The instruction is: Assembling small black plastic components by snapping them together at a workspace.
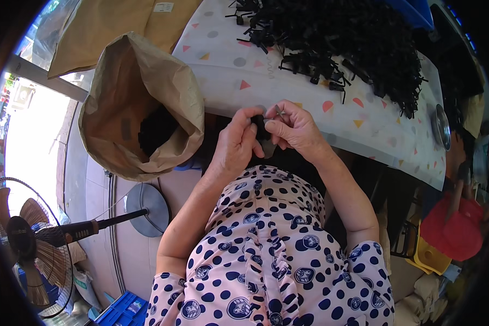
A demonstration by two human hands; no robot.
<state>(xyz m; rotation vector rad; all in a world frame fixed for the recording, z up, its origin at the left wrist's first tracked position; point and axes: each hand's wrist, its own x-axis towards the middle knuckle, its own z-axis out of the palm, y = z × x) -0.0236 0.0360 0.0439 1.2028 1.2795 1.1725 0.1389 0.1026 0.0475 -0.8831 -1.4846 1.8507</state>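
In front of my body, just off the table's near edge, my left hand (237, 139) pinches a small black part (259, 129) between thumb and fingers. My right hand (297, 133) is closed right beside it, its thumb and forefinger meeting at the part. A thin, greyish piece (280, 112) sticks up from the right fingers; its kind is too small to make out. Across the table lies a large heap of black plastic parts (342, 43) with thin prongs. To my left stands an open brown paper sack (174, 81) with a black mass (156, 130) inside.
The table (223, 70) has a white patterned cover. A round metal dish (442, 127) sits at its right edge, a blue bin (415, 12) at the back. On the left are a standing fan (27, 239) and a blue crate (126, 309). Something red (453, 228) is at right.
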